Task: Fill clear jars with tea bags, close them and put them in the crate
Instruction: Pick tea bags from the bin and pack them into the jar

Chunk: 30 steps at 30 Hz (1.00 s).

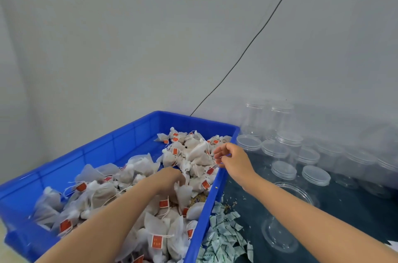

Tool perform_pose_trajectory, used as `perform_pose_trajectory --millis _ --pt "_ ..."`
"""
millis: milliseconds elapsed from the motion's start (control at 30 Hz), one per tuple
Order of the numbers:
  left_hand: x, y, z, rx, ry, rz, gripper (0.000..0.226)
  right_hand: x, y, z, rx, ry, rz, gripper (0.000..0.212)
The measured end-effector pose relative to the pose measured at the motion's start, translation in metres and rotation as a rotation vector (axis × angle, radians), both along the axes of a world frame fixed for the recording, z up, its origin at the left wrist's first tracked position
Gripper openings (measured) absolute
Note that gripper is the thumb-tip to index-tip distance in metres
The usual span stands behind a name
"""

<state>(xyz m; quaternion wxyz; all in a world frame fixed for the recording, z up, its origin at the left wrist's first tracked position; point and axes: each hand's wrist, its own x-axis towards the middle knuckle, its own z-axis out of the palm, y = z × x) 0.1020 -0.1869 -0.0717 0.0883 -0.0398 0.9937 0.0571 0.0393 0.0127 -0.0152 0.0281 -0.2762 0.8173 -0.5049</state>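
Blue plastic forms the crate [120,140], whose near end runs off the bottom of the view, so its full length cannot be seen. Tea bags [193,155] heap inside it, too many and too tangled to count: pale gauzy pouches of brownish filling, each on a white string with a small red tag. The left hand [170,176] reaches into the heap with its fingers buried among the bags, so whether it grips any cannot be told. The right hand [231,155] hovers over the crate's right rim, fingers loosely curled and apart, close to a string but holding nothing that can be made out. Right of the crate, on a dark table [355,209], stand clear jars [282,131] with lids on, at least a dozen, though their transparency blurs the far ones into the grey wall [129,47]. One open jar [295,192] sits partly hidden under the right forearm, with a loose clear lid [277,234] lying just in front. Small white-and-green sachets [224,232] lie scattered beside the crate, cut off below. One black cable [258,32] crosses the wall.
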Motion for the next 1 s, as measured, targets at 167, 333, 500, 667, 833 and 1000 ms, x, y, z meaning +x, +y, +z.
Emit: perform_pose_trajectory --millis 167,333,500,667,833,1000 --pt "0.012 -0.019 0.027 0.309 0.084 0.032 0.019 0.036 -0.02 0.002 0.4 0.056 0.46 0.018" --pt "0.028 -0.03 0.034 0.55 0.026 0.055 0.024 0.08 -0.051 0.0 0.955 0.03 0.813 0.073" --pt "0.03 -0.028 0.032 0.553 0.03 0.045 0.026 0.111 -0.073 -0.025 1.174 0.189 0.844 0.088" --pt "0.029 -0.025 0.032 0.544 0.052 0.057 0.026 0.112 -0.079 -0.029 1.108 0.238 0.861 0.075" --pt "0.032 -0.024 0.035 0.48 0.077 0.07 0.025 0.101 -0.075 -0.023 0.947 0.124 0.854 0.06" --pt "0.033 -0.024 0.032 0.462 0.061 0.06 0.022 0.1 -0.075 -0.028 0.878 0.074 0.826 0.058"
